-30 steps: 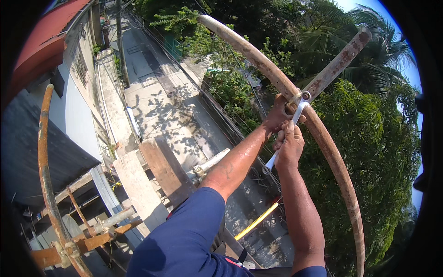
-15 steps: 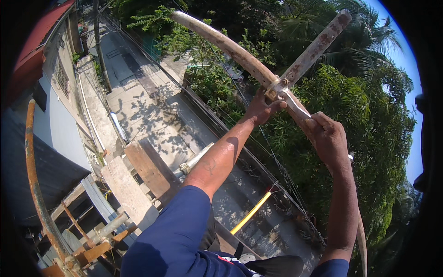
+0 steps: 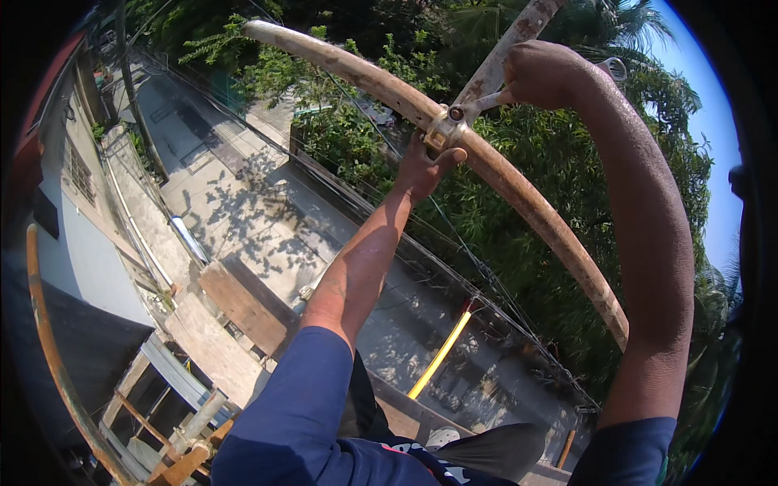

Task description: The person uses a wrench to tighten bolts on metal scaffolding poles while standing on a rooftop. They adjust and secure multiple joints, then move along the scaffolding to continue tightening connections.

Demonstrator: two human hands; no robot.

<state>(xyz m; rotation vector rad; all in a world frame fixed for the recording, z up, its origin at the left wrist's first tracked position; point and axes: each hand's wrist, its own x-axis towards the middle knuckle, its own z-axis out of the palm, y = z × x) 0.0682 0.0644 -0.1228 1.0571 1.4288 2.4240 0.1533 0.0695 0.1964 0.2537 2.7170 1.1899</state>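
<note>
A scaffold clamp (image 3: pixel 438 132) joins a long rusty pipe (image 3: pixel 539 202), bowed by the lens, to a second pipe (image 3: pixel 491 74) that runs up to the upper right. My left hand (image 3: pixel 423 170) is closed on the clamp from below, thumb along its near side, the other fingers mostly hidden behind it. In my closed right hand (image 3: pixel 545 74) is a wrench (image 3: pixel 489 102). One end of it meets the bolt (image 3: pixel 456 113) on the clamp; its ring end (image 3: pixel 616 69) sticks out beyond my wrist.
Wooden planks (image 3: pixel 243 304) lie at lower left, beside a rusty pipe (image 3: pixel 49 340). A yellow bar (image 3: pixel 440 355) stands below my arms. Far beneath runs a paved lane (image 3: pixel 267 211), with cables (image 3: pixel 486 283) along its edge. Leafy trees (image 3: pixel 559 154) fill the right side.
My right hand has swung up and away from the long pipe, turning the wrench toward the second pipe. The clamp and my left hand now appear lower and further left in view.
</note>
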